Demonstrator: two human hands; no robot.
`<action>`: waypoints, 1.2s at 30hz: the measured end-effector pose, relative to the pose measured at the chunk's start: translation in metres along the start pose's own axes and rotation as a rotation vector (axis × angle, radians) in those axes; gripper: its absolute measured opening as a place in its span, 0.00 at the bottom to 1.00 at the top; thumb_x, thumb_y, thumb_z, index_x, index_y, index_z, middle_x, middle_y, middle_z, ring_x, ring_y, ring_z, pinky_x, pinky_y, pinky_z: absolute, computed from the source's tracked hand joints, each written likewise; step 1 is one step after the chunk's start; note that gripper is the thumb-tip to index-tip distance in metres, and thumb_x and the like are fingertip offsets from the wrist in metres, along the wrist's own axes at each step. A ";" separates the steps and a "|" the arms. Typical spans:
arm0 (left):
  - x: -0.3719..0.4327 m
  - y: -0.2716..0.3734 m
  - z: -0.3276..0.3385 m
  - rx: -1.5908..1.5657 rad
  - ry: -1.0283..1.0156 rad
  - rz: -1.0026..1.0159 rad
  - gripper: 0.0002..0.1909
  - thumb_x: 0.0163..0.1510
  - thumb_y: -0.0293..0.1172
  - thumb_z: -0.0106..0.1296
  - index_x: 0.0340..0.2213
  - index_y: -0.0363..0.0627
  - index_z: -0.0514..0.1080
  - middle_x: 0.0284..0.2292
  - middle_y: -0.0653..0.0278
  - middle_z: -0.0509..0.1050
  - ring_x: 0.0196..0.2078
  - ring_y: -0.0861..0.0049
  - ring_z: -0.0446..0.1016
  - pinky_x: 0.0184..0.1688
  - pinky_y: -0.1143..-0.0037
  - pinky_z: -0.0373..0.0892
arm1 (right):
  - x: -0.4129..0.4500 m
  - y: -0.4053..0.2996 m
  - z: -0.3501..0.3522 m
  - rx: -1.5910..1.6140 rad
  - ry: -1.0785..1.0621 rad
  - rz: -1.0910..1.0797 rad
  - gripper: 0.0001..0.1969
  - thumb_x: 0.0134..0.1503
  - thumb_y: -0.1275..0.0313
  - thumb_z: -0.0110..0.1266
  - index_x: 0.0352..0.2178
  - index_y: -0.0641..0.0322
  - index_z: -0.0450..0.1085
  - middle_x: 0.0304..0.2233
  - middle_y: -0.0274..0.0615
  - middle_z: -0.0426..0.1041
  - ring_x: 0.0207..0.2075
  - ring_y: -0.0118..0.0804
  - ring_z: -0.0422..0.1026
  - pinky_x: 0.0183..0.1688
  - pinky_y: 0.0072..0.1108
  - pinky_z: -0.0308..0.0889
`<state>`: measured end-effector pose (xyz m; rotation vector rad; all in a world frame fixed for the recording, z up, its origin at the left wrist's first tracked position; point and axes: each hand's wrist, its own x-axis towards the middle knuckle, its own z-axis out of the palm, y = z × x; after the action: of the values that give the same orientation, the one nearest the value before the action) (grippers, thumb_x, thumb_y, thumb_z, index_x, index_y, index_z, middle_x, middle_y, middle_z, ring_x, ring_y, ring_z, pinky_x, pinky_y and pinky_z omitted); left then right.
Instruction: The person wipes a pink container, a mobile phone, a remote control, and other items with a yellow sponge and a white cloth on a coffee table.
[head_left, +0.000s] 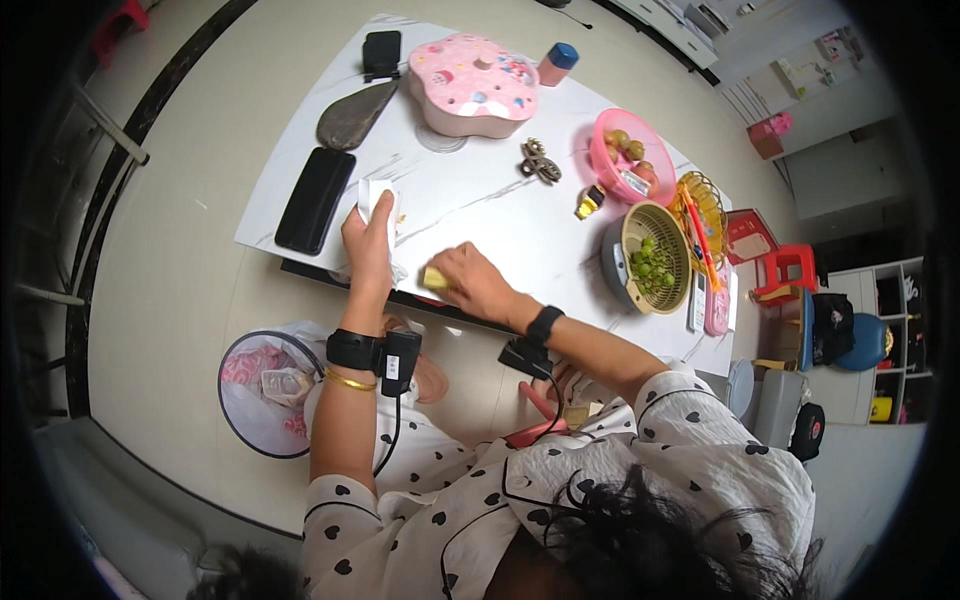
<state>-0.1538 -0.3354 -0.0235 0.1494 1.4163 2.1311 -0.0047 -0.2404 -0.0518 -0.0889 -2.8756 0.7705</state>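
My left hand (366, 244) grips a white folded item (380, 196), apparently paper or tissue, over the near left part of the marble-pattern table (480, 217). Small brownish bits (400, 220) lie beside it. At the table's near edge, my right hand (476, 283) has its fingers closed around a small yellow block (434, 278), whose material I cannot tell. A black smartphone (315, 200) lies left of my left hand.
A lined waste bin (223, 397) stands at lower left. On the table are a pink flower-shaped box (472, 82), hair claw clip (540, 161), wristwatch (590, 202), pink fruit bowl (600, 154), strainer basket with green grapes (613, 247), remote control (697, 302) and blue-capped bottle (558, 64).
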 end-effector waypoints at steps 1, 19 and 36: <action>-0.001 -0.004 0.002 0.037 -0.011 -0.017 0.15 0.51 0.32 0.50 0.37 0.32 0.67 0.32 0.64 0.71 0.33 0.82 0.69 0.34 0.81 0.65 | -0.015 -0.007 -0.008 0.013 -0.032 0.000 0.20 0.40 0.75 0.55 0.39 0.57 0.63 0.36 0.42 0.66 0.34 0.47 0.61 0.38 0.31 0.61; -0.127 -0.102 0.126 1.353 -0.572 0.716 0.19 0.46 0.31 0.46 0.43 0.42 0.66 0.46 0.51 0.65 0.47 0.57 0.64 0.48 0.61 0.59 | -0.180 0.041 -0.052 -0.090 0.179 0.313 0.27 0.46 0.62 0.51 0.46 0.66 0.58 0.47 0.55 0.60 0.49 0.55 0.59 0.45 0.38 0.61; -0.049 -0.136 0.122 1.238 -0.578 0.448 0.23 0.57 0.38 0.30 0.51 0.40 0.59 0.53 0.45 0.56 0.57 0.50 0.50 0.59 0.62 0.43 | -0.115 0.081 -0.023 -0.092 0.324 0.207 0.18 0.51 0.71 0.40 0.45 0.64 0.61 0.47 0.50 0.61 0.57 0.55 0.49 0.56 0.42 0.49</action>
<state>-0.0116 -0.2242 -0.0798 1.4956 2.1816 0.9807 0.1141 -0.1704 -0.0897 -0.4823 -2.6149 0.5920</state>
